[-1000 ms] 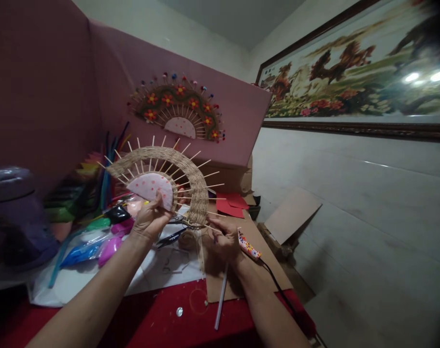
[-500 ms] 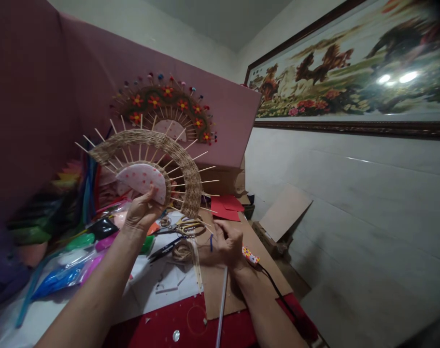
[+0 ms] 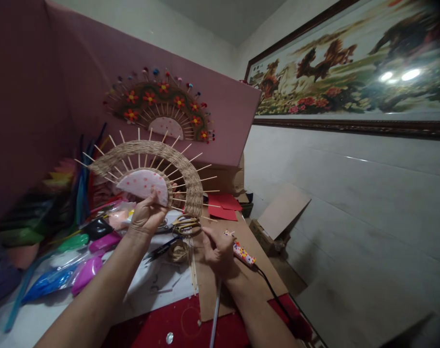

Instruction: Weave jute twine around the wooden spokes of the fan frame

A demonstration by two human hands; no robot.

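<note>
My left hand (image 3: 149,215) grips a half-round woven twine fan (image 3: 191,176) by its white, red-dotted base (image 3: 143,186), thumb on the front. Thin wooden sticks radiate from the base through the woven band, their tips bare. My right hand (image 3: 218,249) is closed in a pinch just below the band's lower right end; whatever its fingertips hold is too small to make out. Gold-handled scissors (image 3: 186,224) lie behind that end of the fan. A ball of twine (image 3: 178,251) rests below them, left of my right hand.
A finished fan with flowers (image 3: 163,99) stands against a pink board (image 3: 227,116). Coloured clay packets (image 3: 48,280) fill the left side. On brown cardboard (image 3: 259,278) lie red paper (image 3: 225,208) and a flower-patterned tool (image 3: 244,253) with a black cord. A translucent stick (image 3: 215,314) lies in front.
My right hand has moved left and slightly down, uncovering more of the flower-patterned tool. The fan has tipped slightly and its top edge sits lower. The left hand keeps its grip.
</note>
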